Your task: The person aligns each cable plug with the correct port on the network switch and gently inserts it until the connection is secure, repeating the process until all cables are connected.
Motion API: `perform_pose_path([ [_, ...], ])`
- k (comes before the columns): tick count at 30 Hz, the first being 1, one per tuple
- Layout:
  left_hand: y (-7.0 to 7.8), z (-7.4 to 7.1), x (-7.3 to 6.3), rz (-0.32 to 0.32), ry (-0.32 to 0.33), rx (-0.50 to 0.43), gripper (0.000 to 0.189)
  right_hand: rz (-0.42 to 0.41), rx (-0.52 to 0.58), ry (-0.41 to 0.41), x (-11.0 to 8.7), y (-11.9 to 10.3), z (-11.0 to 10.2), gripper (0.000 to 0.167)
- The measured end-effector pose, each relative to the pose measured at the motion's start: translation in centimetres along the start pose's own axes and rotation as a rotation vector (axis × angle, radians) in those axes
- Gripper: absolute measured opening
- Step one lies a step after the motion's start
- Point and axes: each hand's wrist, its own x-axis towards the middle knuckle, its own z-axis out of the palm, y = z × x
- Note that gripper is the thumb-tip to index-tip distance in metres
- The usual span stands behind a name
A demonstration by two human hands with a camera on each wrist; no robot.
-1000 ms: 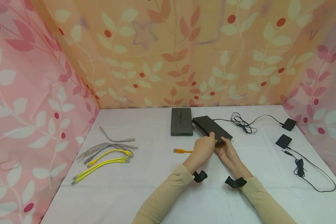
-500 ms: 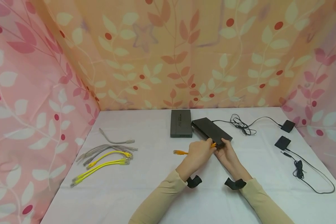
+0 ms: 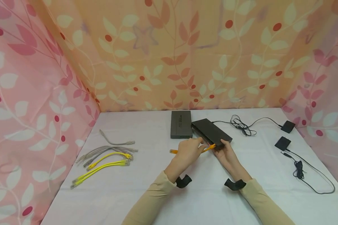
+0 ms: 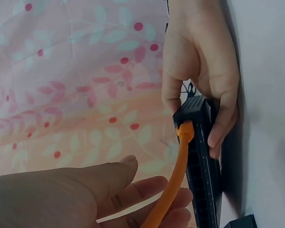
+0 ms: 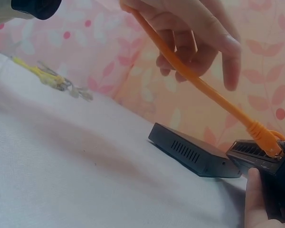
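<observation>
A black network switch (image 3: 212,132) is held at its near right corner by my right hand (image 3: 227,159). In the left wrist view, the right thumb and fingers grip both faces of the switch (image 4: 199,161). An orange Ethernet cable (image 3: 209,148) has one plug in the end port of the switch. The left hand (image 3: 186,153) is just left of that port, its fingers loosely bent and the cable running past them. A gap shows between the left thumb and fingers in the left wrist view. The cable's other plug (image 3: 173,151) pokes out left of the hand.
A second network switch (image 3: 181,125) lies directly to the left. Yellow cables (image 3: 101,170) and grey cables (image 3: 107,148) lie at the left. At the right are two black power adapters (image 3: 288,126) with cords; one cord (image 3: 242,126) runs to the held switch.
My left hand has moved left, away from the port, and its fingers have loosened. The orange plug and cable at the switch have come into sight. The right hand keeps its grip.
</observation>
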Motion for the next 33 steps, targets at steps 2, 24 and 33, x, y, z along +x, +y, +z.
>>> perform_pose_path([
  [2,-0.4,-0.2,-0.3,0.01,0.001,-0.014,0.023,0.0,-0.005,0.004,0.1,0.1,0.0,0.053],
  [24,-6.4,-2.2,-3.4,-0.018,0.073,-0.118,0.034,0.005,0.02,0.041,0.2,0.1,0.2,0.065],
  [33,-9.5,-1.9,-5.2,-0.054,0.021,-0.112,0.038,0.013,0.029,0.054,0.1,-0.1,0.1,0.067],
])
